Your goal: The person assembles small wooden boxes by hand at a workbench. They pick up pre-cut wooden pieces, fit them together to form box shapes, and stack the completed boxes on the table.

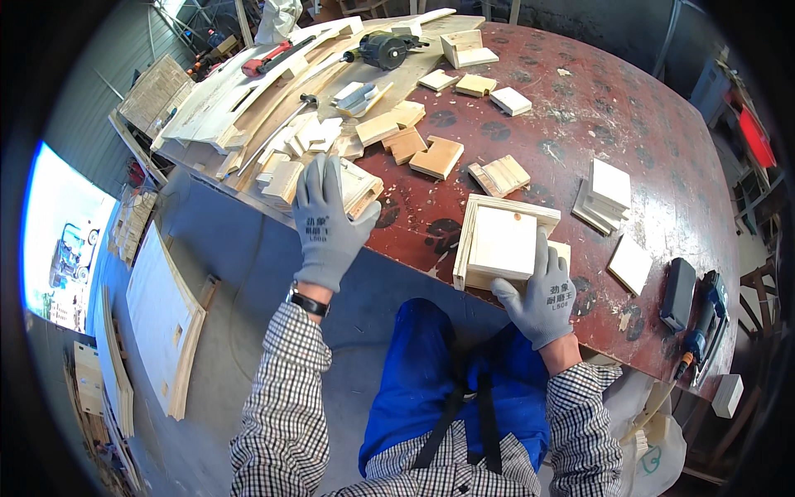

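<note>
Head view: wooden box (pixel 502 242) looks near-square, left wall (pixel 464 247) pointing away.

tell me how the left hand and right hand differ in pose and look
The left hand is open near loose wood pieces, while the right hand is at the wooden box. The left hand has a dark watch at its wrist; the right hand shows none. Both wear gray gloves and checked sleeves.

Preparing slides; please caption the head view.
Gloved left hand near wood blocks, right hand at a box-like wooden assembly.
</note>
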A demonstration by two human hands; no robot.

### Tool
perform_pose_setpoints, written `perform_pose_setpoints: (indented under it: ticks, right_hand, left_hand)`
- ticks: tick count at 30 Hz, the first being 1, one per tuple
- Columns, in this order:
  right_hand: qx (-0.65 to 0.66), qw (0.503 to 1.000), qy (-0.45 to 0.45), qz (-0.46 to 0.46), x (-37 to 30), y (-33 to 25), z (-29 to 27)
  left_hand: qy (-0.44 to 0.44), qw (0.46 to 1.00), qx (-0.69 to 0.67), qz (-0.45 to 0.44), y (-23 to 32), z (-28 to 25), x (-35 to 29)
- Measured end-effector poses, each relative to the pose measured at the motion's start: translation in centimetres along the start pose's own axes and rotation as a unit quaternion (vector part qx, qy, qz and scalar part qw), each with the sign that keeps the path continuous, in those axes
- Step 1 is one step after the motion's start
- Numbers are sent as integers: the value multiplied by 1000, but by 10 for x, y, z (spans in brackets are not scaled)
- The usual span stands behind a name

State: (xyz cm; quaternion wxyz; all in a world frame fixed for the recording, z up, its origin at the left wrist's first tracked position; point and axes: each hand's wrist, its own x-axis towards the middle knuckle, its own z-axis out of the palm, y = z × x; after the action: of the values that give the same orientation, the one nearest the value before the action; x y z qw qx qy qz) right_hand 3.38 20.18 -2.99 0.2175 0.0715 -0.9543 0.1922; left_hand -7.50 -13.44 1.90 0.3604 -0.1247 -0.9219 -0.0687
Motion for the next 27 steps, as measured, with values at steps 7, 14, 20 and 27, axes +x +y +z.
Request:
perform_pose_setpoints:
  ticks: [7,14,20,27]
  right_hand:
    - [1,1000,-22,13,-1,-3,0]
    - [-12,1000,-21,10,2,-5,2]
    - [-14,1000,-10,6,0,-5,5]
    - [-15,1000,-4,2,-1,-4,1]
  left_hand:
    - [-365,911,22,-190,-51,24,44]
    - [-141,890,-341,-267,-74,11,32]
    - [-21,863,-455,-217,-72,-24,19]
    - [-196,977,-78,-13,40,15,-17]
